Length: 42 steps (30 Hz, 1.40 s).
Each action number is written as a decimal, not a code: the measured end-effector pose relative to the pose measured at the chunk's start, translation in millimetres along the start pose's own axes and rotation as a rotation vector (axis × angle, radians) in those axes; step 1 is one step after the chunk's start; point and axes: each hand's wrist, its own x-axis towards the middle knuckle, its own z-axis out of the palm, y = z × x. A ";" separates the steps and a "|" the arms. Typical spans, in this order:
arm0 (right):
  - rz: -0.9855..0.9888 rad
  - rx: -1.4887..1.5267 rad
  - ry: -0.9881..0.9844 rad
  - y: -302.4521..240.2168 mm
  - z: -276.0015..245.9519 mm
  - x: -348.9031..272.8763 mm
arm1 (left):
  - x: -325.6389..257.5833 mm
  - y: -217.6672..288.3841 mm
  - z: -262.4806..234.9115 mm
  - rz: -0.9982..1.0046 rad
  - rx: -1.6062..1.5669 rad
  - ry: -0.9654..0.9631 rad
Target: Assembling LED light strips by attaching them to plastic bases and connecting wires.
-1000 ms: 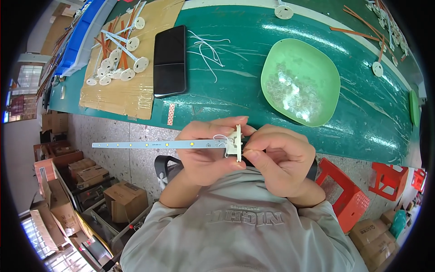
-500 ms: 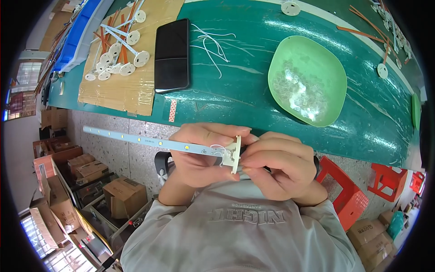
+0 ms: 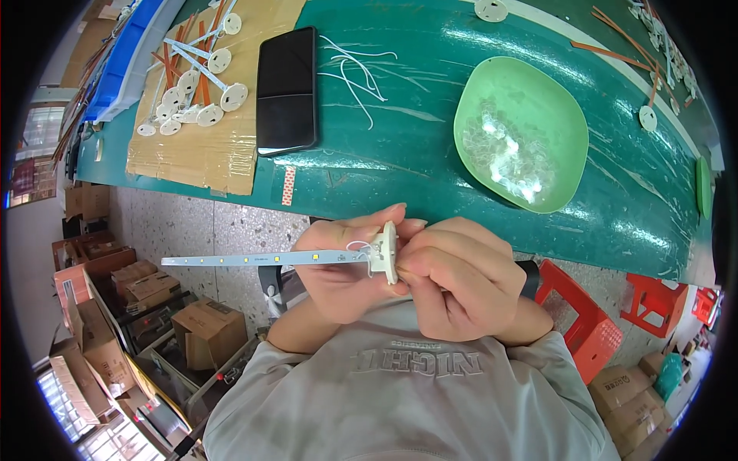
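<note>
My left hand (image 3: 342, 288) is closed around the white round end cap (image 3: 389, 253) and the near end of an LED light strip (image 3: 288, 259). The strip is narrow and pale blue with several yellow LEDs, and it sticks out nearly level to the left. Thin white wires (image 3: 358, 246) loop where strip and cap meet. My right hand (image 3: 465, 280) is closed in a pinch against the outer face of the cap. What sits between its fingertips is hidden. Both hands are in front of my chest, just off the table's near edge.
On the green table (image 3: 384, 180) lie a black phone (image 3: 287, 92), loose white wires (image 3: 357, 73) and a green bowl (image 3: 473, 146) of small clear pieces. More capped strips lie on cardboard (image 3: 207, 165) at the left. Red stools (image 3: 588, 334) stand at the right, cardboard boxes (image 3: 206, 326) at the left.
The light strip has swung from slanting to nearly level, its free end lower and nearer my hands. Both hands have shifted slightly left, and the cap has turned a little.
</note>
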 end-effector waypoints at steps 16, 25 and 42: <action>-0.058 -0.435 -0.301 -27.5 -59.5 67.2 | 101.4 122.2 -76.7 -0.453 0.813 0.129; 0.071 -0.591 -0.413 60.6 -107.7 158.4 | 225.1 240.6 -255.2 -0.930 1.804 0.211; -0.183 -0.449 -0.307 -3.6 -86.8 89.8 | 67.7 66.3 -12.2 -0.266 0.706 -0.267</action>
